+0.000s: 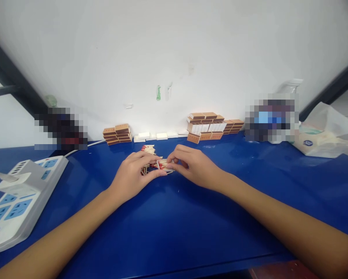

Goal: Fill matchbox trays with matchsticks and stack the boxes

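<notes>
My left hand (131,170) grips the end of a small white matchbox tray (158,165) between thumb and fingers. Inside it lie red-tipped matches (163,164). My right hand (195,164) is at the tray's other end, its thumb and fingertips closed on the matches there; the exact grip is partly hidden. Just beyond my left hand is a loose pile of matches (148,149) with red heads. More matches (144,169) show under the fingers of my left hand, partly covered by it.
Against the wall stand stacked matchboxes (117,134) at left and a larger stack (205,126) at right. White trays (162,136) lie between them. A power strip (31,193) with a plugged-in adapter is at left, a tissue pack (321,139) at right, on the blue table (162,228).
</notes>
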Demonstrator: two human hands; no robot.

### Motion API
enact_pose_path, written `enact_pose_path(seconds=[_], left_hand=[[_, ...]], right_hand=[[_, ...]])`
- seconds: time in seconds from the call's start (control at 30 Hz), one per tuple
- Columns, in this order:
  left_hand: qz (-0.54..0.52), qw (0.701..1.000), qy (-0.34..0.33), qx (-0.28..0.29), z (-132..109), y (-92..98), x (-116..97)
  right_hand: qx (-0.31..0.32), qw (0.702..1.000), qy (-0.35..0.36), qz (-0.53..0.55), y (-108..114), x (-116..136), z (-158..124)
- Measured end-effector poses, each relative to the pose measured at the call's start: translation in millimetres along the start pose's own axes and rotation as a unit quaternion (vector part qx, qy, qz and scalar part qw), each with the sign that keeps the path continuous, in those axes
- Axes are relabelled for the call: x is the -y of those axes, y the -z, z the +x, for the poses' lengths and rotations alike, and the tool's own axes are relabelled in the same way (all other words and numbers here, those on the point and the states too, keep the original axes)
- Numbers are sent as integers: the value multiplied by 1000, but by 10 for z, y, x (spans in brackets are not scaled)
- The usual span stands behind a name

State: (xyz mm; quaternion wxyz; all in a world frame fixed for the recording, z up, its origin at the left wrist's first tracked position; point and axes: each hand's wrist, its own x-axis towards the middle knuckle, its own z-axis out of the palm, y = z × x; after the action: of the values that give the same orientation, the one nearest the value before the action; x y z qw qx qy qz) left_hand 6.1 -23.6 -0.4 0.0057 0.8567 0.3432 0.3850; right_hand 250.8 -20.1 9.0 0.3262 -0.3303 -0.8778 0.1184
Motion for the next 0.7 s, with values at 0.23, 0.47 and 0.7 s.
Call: enact_pose_path(seconds=[0.23, 0.47, 0.7], left_hand=[[0, 1000, -5, 6, 2, 0, 8], [1, 1000, -7, 4, -5, 8, 22], [-8, 1000, 4, 8, -5, -8, 15]], right_hand=[[-22, 999, 7, -27, -13, -35, 2], [-20, 1000, 15, -4, -4, -20, 12], [-25, 1000, 15, 8, -25, 1, 2]])
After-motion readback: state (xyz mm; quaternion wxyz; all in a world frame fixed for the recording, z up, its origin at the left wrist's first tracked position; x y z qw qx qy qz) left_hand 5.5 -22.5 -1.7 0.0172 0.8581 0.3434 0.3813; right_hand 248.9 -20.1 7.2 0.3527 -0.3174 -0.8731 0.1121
